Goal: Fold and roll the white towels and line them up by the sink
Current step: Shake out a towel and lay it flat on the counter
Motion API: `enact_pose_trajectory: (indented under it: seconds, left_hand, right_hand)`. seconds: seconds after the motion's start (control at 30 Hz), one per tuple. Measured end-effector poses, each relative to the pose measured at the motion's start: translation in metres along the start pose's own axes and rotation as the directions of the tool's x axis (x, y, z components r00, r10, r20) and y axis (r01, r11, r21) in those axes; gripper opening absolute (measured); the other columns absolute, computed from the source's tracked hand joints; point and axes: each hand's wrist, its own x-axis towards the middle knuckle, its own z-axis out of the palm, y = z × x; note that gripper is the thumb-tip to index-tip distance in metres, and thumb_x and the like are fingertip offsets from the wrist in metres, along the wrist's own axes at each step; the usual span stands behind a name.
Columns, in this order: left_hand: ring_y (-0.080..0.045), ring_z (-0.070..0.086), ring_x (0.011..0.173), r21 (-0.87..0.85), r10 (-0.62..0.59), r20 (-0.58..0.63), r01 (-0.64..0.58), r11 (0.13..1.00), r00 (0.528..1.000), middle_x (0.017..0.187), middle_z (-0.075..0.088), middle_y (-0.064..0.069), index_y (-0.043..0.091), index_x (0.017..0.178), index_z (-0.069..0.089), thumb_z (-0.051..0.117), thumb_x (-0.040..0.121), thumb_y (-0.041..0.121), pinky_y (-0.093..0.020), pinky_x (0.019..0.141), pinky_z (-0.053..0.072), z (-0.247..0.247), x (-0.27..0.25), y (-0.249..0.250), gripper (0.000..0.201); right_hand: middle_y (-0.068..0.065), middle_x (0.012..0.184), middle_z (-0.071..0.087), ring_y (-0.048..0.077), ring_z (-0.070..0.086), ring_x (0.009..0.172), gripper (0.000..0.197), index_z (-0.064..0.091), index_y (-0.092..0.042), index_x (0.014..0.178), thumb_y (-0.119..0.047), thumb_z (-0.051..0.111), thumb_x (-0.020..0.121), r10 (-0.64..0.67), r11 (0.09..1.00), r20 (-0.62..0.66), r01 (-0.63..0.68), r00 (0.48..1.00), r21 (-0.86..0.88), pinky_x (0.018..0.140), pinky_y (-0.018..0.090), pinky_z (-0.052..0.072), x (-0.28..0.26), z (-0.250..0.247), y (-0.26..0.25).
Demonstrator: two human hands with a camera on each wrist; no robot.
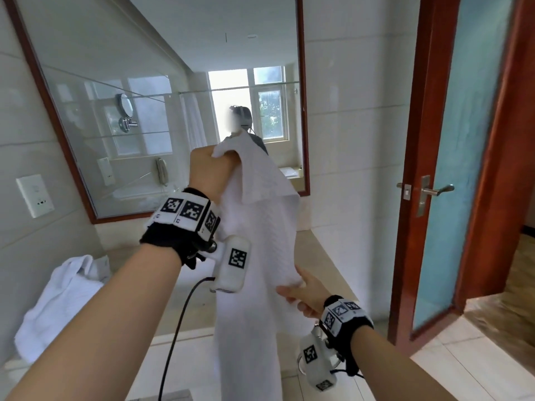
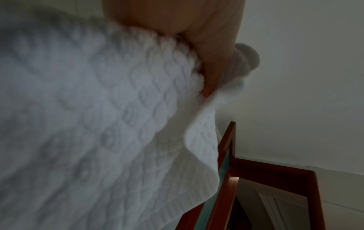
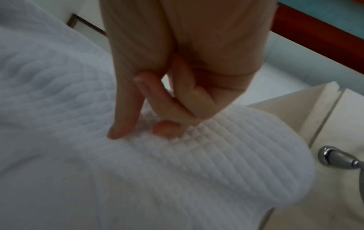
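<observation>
A long white textured towel [image 1: 260,241] hangs in the air in front of the mirror. My left hand [image 1: 212,169] is raised high and grips its top corner; the left wrist view shows the fingers [image 2: 210,66] curled into the cloth [image 2: 98,116]. Lower and to the right, my right hand [image 1: 304,296] pinches the towel's side edge. In the right wrist view its thumb and fingers [image 3: 126,121] press into the ribbed hem [image 3: 216,155]. A second white towel [image 1: 60,296] lies crumpled on the counter at the left.
A beige stone counter [image 1: 324,261] runs under a wood-framed mirror [image 1: 173,96]. A red-framed door with frosted glass [image 1: 451,169] stands open at the right, with a metal handle [image 1: 434,191]. A chrome fitting [image 3: 338,158] shows by the basin. A wall socket [image 1: 34,195] is at left.
</observation>
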Motion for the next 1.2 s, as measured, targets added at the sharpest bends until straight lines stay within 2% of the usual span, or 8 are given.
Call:
enact_pose_trajectory:
  seconds: [0.17,0.37,0.57,0.73,0.83,0.93,1.07,1.2]
  left_hand:
    - [-0.008,0.029,0.042,0.006,-0.009,-0.054,0.01,1.0,0.998,0.039,0.033,0.009,0.015,0.05,0.029,0.041,0.084,-0.006,-0.023,0.049,0.023,-0.017,0.008,-0.007,0.042]
    - [-0.014,0.037,0.06,0.1,0.032,-0.121,-0.02,0.995,0.992,0.061,0.041,0.0,0.02,0.058,0.041,0.042,0.083,0.002,-0.026,0.055,0.03,-0.046,0.032,-0.026,0.031]
    - [-0.021,0.04,0.068,0.309,-0.061,-0.115,0.094,0.946,0.991,0.06,0.041,-0.01,0.01,0.055,0.04,0.043,0.089,0.002,-0.025,0.05,0.031,-0.063,0.046,-0.079,0.035]
    - [-0.026,0.046,0.066,0.486,-0.097,-0.079,0.123,0.865,0.992,0.066,0.048,-0.016,0.011,0.053,0.042,0.044,0.089,0.002,-0.031,0.061,0.035,-0.055,0.071,-0.112,0.037]
    - [-0.024,0.063,0.044,0.293,-0.333,-0.102,0.349,0.89,0.937,0.053,0.058,-0.018,0.008,0.059,0.046,0.042,0.094,0.006,-0.028,0.044,0.051,-0.032,0.109,-0.137,0.035]
    - [-0.021,0.069,0.045,0.014,-0.577,0.003,0.577,0.817,0.817,0.051,0.067,-0.015,-0.005,0.084,0.059,0.041,0.099,0.013,-0.035,0.042,0.058,0.003,0.156,-0.175,0.029]
    - [-0.027,0.067,0.053,-0.064,-0.687,0.055,0.69,0.721,0.724,0.093,0.064,-0.018,-0.005,0.099,0.058,0.039,0.1,0.014,-0.038,0.055,0.058,0.066,0.216,-0.252,0.027]
    - [-0.028,0.051,0.084,-0.045,-0.798,0.082,0.802,0.596,0.597,0.109,0.057,-0.017,-0.001,0.129,0.048,0.04,0.098,0.02,-0.06,0.085,0.042,0.129,0.247,-0.356,0.038]
  right_hand:
    - [0.003,0.062,0.05,0.01,0.044,0.038,0.014,0.052,-0.014,0.085,-0.017,0.066,0.086,-0.103,0.98,-0.172,0.13,0.98,0.154,0.039,0.019,0.03,0.01,0.019,-0.018]
    - [0.002,0.07,0.051,0.017,0.046,0.065,0.025,0.043,-0.034,0.074,-0.013,0.053,0.081,-0.345,0.828,-0.785,0.561,0.514,0.003,0.066,0.043,0.048,0.014,0.008,-0.055]
    - [-0.006,0.071,0.05,0.001,0.051,0.06,0.03,0.046,-0.02,0.08,0.009,0.045,0.087,-0.384,0.645,-0.819,0.758,0.426,0.091,0.054,0.003,0.04,0.016,-0.027,-0.097]
    - [-0.014,0.059,0.051,0.007,0.047,0.065,0.014,0.047,-0.028,0.067,-0.017,0.055,0.073,-0.408,0.61,-0.832,0.79,0.376,0.058,0.056,0.005,0.038,0.047,-0.055,-0.135]
    - [-0.009,0.064,0.046,0.012,0.046,0.068,0.018,0.046,-0.021,0.076,-0.005,0.049,0.085,-0.439,0.621,-0.829,0.784,0.345,-0.002,0.053,0.002,0.038,0.095,-0.077,-0.16]
    - [-0.004,0.066,0.052,0.014,0.053,0.064,0.014,0.046,-0.015,0.085,-0.002,0.043,0.088,-0.487,0.657,-0.804,0.75,0.342,-0.079,0.054,0.012,0.047,0.169,-0.098,-0.173]
    - [0.008,0.082,0.062,0.031,0.064,0.081,0.021,0.05,-0.023,0.087,-0.003,0.043,0.089,-0.507,0.787,-0.695,0.603,0.511,-0.131,0.076,0.042,0.057,0.3,-0.127,-0.163]
    - [0.02,0.104,0.061,0.022,0.051,0.085,0.024,0.053,-0.008,0.114,-0.002,0.046,0.092,-0.371,0.929,-0.582,0.299,0.724,-0.221,0.075,0.028,0.039,0.413,-0.149,-0.109]
